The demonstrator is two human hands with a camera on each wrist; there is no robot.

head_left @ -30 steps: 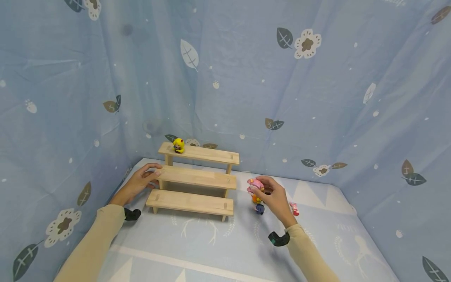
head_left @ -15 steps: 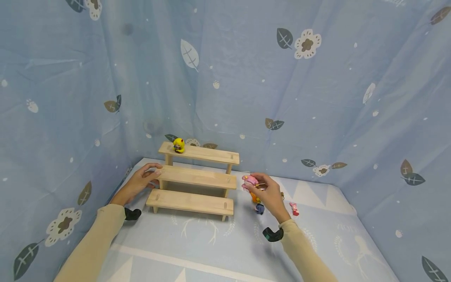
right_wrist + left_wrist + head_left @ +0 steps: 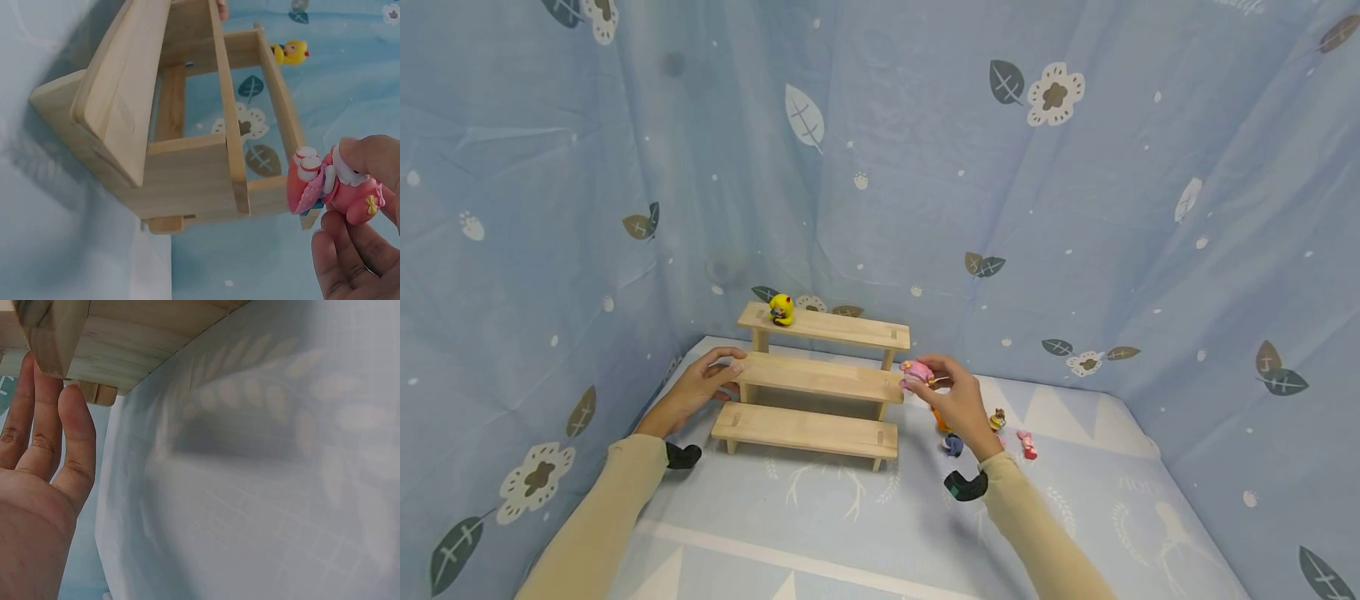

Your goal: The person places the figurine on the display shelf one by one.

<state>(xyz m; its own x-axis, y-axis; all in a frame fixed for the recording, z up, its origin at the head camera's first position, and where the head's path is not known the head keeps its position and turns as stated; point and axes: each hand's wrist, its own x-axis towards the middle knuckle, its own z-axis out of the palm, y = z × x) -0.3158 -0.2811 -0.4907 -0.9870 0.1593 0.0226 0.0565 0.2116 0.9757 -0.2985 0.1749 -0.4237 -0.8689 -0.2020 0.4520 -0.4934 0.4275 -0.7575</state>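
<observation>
In the head view, my left hand is at the left end of a three-tier wooden display stand, fingertips touching the middle shelf. The left wrist view shows the left fingers nearly straight against the wood. My right hand pinches a pink figurine between thumb and fingers, just off the right end of the middle shelf. The right wrist view shows this figurine lying sideways, white feet toward the stand. A yellow figurine sits on the top shelf's left end.
Under and beside the right forearm, several small figurines lie on the pale blue cloth: a dark blue one, an orange one, a brown-and-yellow one and a pink-and-red one. Patterned blue curtain hangs behind.
My right hand has moved left with the pink figurine, toward the stand's middle shelf. The brown-and-yellow figurine has come into view behind it. My left hand has stayed put.
</observation>
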